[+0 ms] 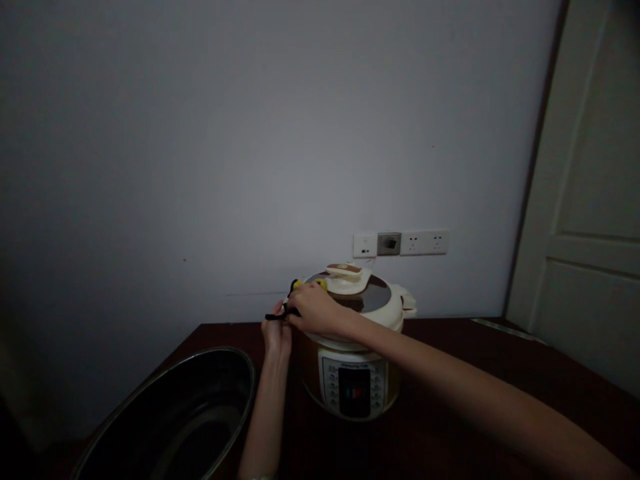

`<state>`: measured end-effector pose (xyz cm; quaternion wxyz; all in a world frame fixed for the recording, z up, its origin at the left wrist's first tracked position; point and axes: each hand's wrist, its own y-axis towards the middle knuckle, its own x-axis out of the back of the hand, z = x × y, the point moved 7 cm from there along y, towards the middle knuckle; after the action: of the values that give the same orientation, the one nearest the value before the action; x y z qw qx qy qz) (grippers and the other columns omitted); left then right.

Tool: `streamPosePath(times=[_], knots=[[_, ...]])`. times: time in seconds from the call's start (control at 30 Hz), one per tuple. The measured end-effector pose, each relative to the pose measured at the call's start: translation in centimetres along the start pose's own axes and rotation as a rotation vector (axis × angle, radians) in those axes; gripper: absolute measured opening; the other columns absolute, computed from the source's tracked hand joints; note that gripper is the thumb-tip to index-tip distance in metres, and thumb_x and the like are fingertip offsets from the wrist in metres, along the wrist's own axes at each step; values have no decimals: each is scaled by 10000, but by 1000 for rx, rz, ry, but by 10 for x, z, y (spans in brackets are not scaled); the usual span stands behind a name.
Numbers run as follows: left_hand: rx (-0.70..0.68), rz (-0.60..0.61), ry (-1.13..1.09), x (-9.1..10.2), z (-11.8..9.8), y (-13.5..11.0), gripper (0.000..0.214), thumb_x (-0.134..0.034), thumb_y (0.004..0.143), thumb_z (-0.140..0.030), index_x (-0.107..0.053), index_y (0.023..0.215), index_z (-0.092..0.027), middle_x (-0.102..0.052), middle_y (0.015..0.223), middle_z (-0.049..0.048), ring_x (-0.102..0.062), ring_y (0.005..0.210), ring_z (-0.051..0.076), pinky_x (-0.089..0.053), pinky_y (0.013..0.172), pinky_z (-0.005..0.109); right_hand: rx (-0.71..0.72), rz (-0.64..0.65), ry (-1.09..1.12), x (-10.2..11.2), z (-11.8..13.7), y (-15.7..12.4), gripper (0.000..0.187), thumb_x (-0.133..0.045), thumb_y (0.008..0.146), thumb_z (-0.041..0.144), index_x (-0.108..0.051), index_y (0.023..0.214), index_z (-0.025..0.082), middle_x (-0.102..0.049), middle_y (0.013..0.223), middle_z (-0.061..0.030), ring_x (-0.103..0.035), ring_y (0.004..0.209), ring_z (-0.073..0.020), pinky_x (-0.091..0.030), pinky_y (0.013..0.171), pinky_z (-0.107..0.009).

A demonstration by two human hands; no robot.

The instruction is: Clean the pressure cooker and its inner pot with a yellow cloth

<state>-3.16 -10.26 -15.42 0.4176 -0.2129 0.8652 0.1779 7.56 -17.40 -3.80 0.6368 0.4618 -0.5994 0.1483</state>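
Note:
An electric pressure cooker [356, 373] with a cream lid [380, 300] and a front control panel stands on a dark wooden table [450, 400]. My right hand [315, 310] rests on the left edge of the lid, its fingers closed round a small black part. My left hand [277, 330] is raised beside the cooker's left side and pinches the same thin black piece [275, 316], which sticks out to the left. A yellow bit shows on the lid just behind my right hand.
A large metal pot [175, 413] sits at the lower left of the table. A wall socket strip [400, 243] is on the grey wall behind the cooker. A white door [585, 200] stands at the right.

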Motion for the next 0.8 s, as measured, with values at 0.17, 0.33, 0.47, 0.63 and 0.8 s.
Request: streamPosePath(times=[0.17, 0.33, 0.47, 0.63, 0.8], knots=[[143, -38, 106, -1, 7, -5, 248, -525, 644, 17, -652, 822, -99, -650, 687, 51, -610, 629, 124, -495, 634, 218, 86, -153, 119, 11, 11, -60, 186, -550, 785, 209, -692, 891, 151, -694, 940, -89, -567, 963, -229, -363, 843, -374], [108, -114, 140, 0, 3, -8, 328, -516, 686, 29, -653, 970, -66, -664, 773, 85, -622, 702, 128, -494, 713, 227, 98, -322, 259, 23, -22, -135, 192, -540, 793, 189, -691, 904, 231, -678, 1042, -34, -557, 1034, -216, -394, 869, -408], [82, -124, 143, -1, 4, -10, 307, -502, 701, 38, -663, 938, -69, -662, 772, 77, -617, 686, 117, -483, 699, 220, -25, -523, 354, 13, -82, -193, 202, -521, 849, 200, -688, 950, 250, -658, 1078, -63, -570, 1061, -214, -460, 896, -411], [25, -156, 151, -2, 6, -11, 290, -497, 726, 29, -654, 945, -79, -650, 761, 57, -611, 668, 111, -475, 684, 227, -259, -801, 331, -12, -119, -222, 335, -472, 907, 248, -594, 1219, 251, -546, 1313, -101, -514, 1202, -221, -435, 980, -446], [19, -156, 182, -3, 6, -12, 298, -505, 733, 10, -659, 974, -72, -654, 777, 62, -606, 667, 111, -472, 698, 235, 58, -651, 39, -23, -35, -181, 363, -517, 888, 283, -579, 1244, 246, -500, 1374, -87, -381, 1320, -243, -382, 1016, -460]])
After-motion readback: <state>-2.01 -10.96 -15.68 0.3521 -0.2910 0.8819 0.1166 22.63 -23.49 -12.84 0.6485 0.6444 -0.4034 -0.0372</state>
